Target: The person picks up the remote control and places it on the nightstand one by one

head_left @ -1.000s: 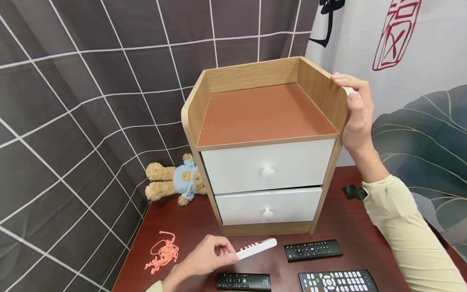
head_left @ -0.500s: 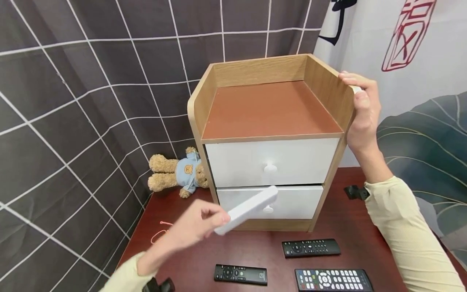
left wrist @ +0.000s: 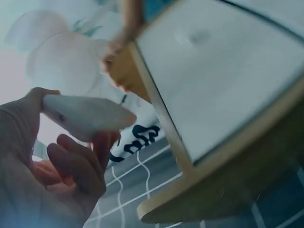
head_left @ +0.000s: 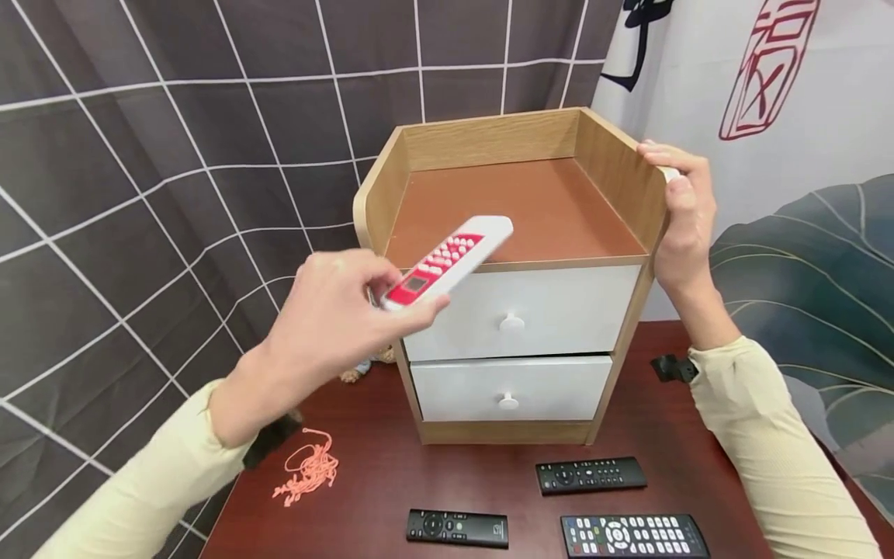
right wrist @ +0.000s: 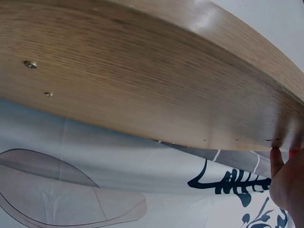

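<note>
My left hand (head_left: pixel 328 303) pinches a white remote control (head_left: pixel 454 260) with a red button face between thumb and fingers. The remote is tilted, its far end up to the right, and overlaps the front edge of the small cabinet's (head_left: pixel 489 144) brown top in the head view. From the left wrist, the remote's plain white back (left wrist: pixel 85 114) shows. My right hand (head_left: pixel 687 225) grips the upper front corner of the cabinet's right side panel, fingers over the edge. Both white drawers of the cabinet, upper (head_left: pixel 573 310) and lower (head_left: pixel 559 388), are closed.
Three black remotes lie on the red-brown table (head_left: pixel 377 466): one left (head_left: pixel 457 528), one farther right (head_left: pixel 592 475), one bigger in front (head_left: pixel 634 536). A tangle of orange cord (head_left: pixel 310 470) lies at left. A teddy bear (head_left: pixel 358 371) is mostly hidden behind my left arm.
My left hand has lifted the white remote from low over the table, past the drawers, to the height of the cabinet top. My right hand keeps its grip on the side panel.
</note>
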Action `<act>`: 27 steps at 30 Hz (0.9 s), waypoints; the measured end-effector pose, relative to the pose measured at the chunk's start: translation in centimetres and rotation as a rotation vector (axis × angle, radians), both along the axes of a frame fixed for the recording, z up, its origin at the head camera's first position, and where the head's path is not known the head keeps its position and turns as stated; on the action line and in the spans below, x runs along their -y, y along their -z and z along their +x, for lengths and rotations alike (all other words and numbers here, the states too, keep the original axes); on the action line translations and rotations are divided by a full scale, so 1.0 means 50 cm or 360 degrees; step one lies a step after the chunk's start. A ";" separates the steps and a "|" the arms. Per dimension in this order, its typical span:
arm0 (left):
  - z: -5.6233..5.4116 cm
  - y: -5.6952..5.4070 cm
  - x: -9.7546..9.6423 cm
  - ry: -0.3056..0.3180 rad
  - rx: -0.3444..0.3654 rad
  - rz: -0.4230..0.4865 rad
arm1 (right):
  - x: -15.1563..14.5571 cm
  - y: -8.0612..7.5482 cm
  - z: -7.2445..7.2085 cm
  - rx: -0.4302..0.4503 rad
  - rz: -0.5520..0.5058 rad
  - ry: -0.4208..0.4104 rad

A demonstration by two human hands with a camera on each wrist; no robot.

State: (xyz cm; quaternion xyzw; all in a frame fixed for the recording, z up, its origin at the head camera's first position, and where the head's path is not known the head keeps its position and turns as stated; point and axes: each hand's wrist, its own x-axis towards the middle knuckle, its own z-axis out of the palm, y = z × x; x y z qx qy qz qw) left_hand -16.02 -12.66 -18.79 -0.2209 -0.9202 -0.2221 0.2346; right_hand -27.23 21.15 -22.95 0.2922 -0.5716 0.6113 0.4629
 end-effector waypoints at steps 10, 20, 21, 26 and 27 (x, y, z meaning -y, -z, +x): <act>-0.092 -0.027 -0.082 -0.0386 -0.0397 -0.0618 | 0.002 -0.002 0.001 -0.0023 -0.0046 -0.0003; -0.145 -0.031 -0.111 -0.0633 -0.0301 -0.0758 | 0.000 0.002 -0.008 -0.0014 -0.0019 0.0031; -0.145 -0.031 -0.115 -0.0641 -0.0267 -0.0764 | 0.000 0.002 -0.008 -0.0015 -0.0022 0.0032; -0.139 -0.031 -0.122 -0.0684 -0.0226 -0.0808 | 0.000 0.002 -0.004 -0.0018 -0.0030 0.0036; -0.135 -0.033 -0.120 -0.0679 -0.0246 -0.0812 | 0.000 0.002 -0.003 -0.0019 -0.0033 0.0038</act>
